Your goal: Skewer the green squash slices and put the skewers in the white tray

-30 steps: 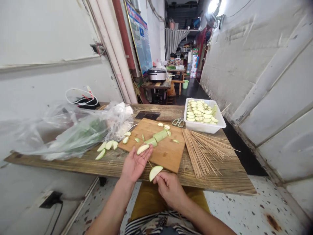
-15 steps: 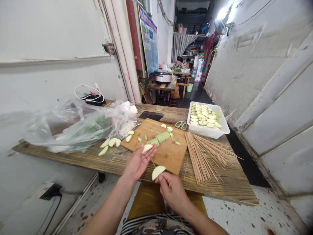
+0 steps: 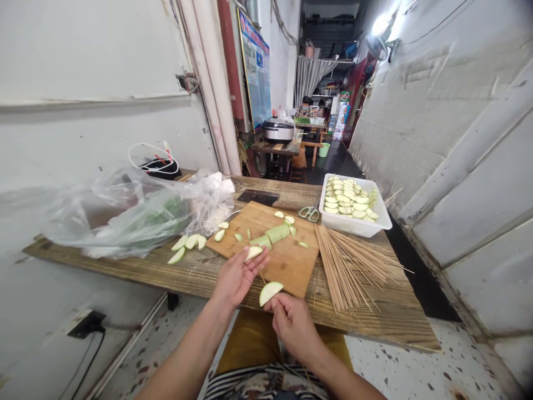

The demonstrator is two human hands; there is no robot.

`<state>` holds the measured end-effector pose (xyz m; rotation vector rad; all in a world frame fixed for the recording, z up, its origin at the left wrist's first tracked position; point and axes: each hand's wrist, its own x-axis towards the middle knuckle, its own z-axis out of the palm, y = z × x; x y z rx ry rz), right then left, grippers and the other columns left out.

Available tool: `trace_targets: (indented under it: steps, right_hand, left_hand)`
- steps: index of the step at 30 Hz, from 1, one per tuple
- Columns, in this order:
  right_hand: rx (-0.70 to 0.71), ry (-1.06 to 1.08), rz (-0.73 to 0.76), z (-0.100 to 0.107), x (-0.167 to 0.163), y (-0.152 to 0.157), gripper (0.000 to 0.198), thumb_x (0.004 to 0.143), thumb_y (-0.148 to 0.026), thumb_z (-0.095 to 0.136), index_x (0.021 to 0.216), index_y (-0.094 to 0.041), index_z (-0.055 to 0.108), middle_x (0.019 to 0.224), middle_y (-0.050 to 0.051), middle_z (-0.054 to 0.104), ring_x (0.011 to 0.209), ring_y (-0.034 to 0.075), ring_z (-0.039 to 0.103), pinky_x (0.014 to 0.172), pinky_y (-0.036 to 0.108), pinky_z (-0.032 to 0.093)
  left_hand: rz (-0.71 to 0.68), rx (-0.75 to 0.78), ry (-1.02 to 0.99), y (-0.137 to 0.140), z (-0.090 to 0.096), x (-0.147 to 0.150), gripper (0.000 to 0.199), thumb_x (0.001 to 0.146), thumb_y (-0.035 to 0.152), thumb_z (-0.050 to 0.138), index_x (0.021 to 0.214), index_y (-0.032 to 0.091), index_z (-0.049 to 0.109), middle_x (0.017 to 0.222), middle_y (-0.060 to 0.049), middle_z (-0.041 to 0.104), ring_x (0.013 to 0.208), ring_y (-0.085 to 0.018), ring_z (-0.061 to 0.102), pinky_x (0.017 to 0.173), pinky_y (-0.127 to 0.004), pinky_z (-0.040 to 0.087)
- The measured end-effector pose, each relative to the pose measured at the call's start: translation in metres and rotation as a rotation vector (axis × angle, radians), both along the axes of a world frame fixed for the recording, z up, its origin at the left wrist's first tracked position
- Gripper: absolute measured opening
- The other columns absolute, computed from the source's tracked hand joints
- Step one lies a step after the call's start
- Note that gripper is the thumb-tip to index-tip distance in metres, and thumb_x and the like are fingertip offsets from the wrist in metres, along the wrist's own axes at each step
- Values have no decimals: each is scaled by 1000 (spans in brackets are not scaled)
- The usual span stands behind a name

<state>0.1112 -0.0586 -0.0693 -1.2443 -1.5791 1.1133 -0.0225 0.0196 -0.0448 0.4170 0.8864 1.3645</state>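
Observation:
My left hand (image 3: pixel 239 275) is palm up, its thumb and fingers holding a half-moon zucchini slice (image 3: pixel 254 253) over the near edge of the cutting board (image 3: pixel 287 272). Just below and to the right, my right hand (image 3: pixel 293 319) is closed on a bamboo skewer (image 3: pixel 262 276) that carries another zucchini slice (image 3: pixel 271 293). The skewer's tip points up toward my left fingers; the part inside my right fist is hidden. On the board lie a cut zucchini piece (image 3: pixel 277 233) and several small slices. More loose slices (image 3: pixel 191 241) rest on the table left of the board.
Right of the board, bamboo skewers (image 3: pixel 345 272) are fanned out beside a white tub (image 3: pixel 353 226) of skewered slices. Behind the board are a cleaver (image 3: pixel 258 197) and green-handled scissors (image 3: pixel 308 213). A clear plastic bag (image 3: pixel 125 222) with greens covers the table's left side.
Both hands keep nearly the same pose, each with its slice. The whole view has shifted very slightly.

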Motion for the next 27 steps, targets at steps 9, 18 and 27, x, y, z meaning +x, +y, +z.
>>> trace_targets:
  steps: [9,18,27]
  right_hand:
    - [-8,0,-13,-3,-3,3,29,87,-25,39,70,-15,61,44,-6,37,39,9,35,41,18,26]
    - [17,-14,-25,2,-4,2,30,87,-25,39,68,-16,61,46,-5,39,42,10,36,42,18,28]
    - [-4,5,-45,-2,-5,3,31,87,-28,38,69,-16,60,45,-6,38,40,10,34,41,19,27]
  left_hand:
    - [-13,-7,16,1,-2,1,16,84,12,48,87,7,63,94,-17,70,97,-26,65,90,-43,50]
    - [-31,-26,26,-2,-2,5,13,83,13,50,83,9,63,89,-15,71,96,-26,65,89,-43,51]
    - [-33,-37,-6,-2,0,12,16,84,13,48,88,7,62,92,-16,70,94,-25,66,86,-40,52]
